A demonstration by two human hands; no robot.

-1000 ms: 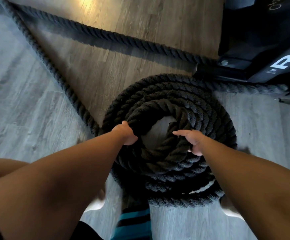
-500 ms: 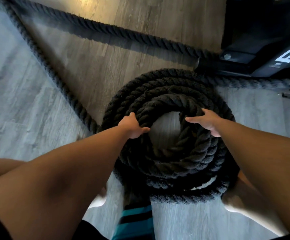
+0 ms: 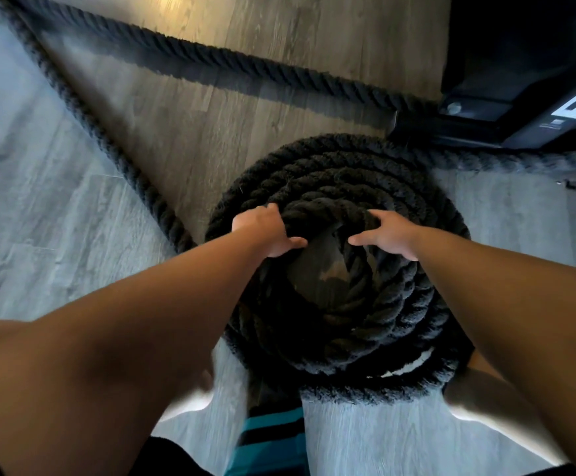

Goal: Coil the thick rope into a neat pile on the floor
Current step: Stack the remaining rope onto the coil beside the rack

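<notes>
A thick black rope lies in a round coil (image 3: 413,255) of several stacked turns on the wood floor, with a bare patch of floor in its middle. My left hand (image 3: 267,235) grips the top inner turn at the coil's far left, thumb under the rope. My right hand (image 3: 388,237) holds the same turn at the far right, fingers over it and thumb pointing inward. Two loose stretches of the rope run away: one (image 3: 84,108) up to the far left corner, one (image 3: 245,63) across the back.
A black machine base (image 3: 486,121) with white lettering stands at the back right, touching the coil's far edge. A teal-and-black striped strap (image 3: 269,438) lies on the floor in front of the coil, between my knees. Grey plank floor (image 3: 39,218) spreads left.
Both hands slid along the top inner turn from the coil's near side toward its far side. The inner loop opened wider and more floor shows in the middle.
</notes>
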